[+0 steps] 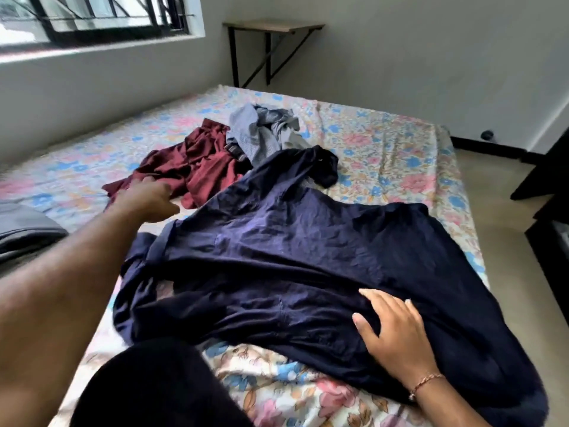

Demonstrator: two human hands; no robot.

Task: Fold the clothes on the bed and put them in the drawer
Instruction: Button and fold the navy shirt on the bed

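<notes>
navy blue cotton shirt (308,260) lies spread and creased across the floral bedsheet (385,143). right hand (397,331) rests flat on it, fingers straight. left hand (147,200) reaches out just above the sheet, fingers loose, gripping nothing, beside the crumpled maroon garment (197,167); a grey striped shirt (261,131) is bunched behind that.

Two bare arms, dark legwear, one bracelet.
Left hand (147,197) and forearm uncovered, no sleeve in view, slightly blurred. Right hand (392,331) also bare, nails pale and short. Thin rose-gold chain bracelet (426,382) round right wrist, small pale bead hanging at its lower end. Black trouser-clad knee (154,386) at bottom of frame, plain, no markings.
</notes>
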